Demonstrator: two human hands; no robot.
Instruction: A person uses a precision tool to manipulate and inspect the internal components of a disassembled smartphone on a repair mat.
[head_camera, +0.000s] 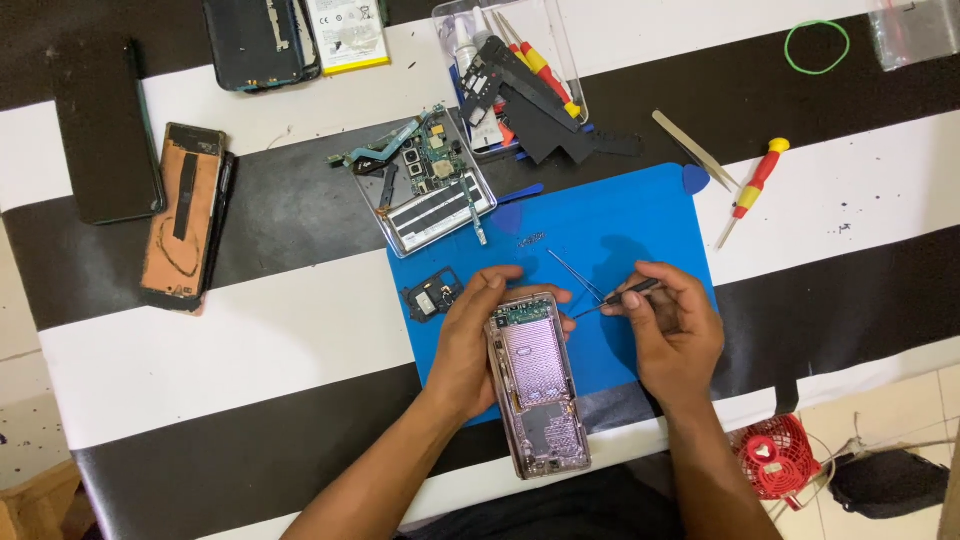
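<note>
An opened phone frame (538, 385), its insides showing, lies lengthwise over the near edge of a blue work mat (620, 220). My left hand (468, 345) grips its upper left side, fingers curled around the top corner. My right hand (672, 325) holds thin metal tweezers (580, 282), whose tips point toward the phone's top right corner, close to my left fingertips. A small black phone part (432, 294) rests on the mat just left of my left hand.
A clear tray (425, 180) holds a circuit board and parts. A second clear box (515, 70) contains screwdrivers and black parts. Another red-yellow screwdriver (752, 187) and tweezers (695, 148) lie at right. Phone backs (185, 215) and a battery (347, 32) sit left and top. Green rubber band (817, 46).
</note>
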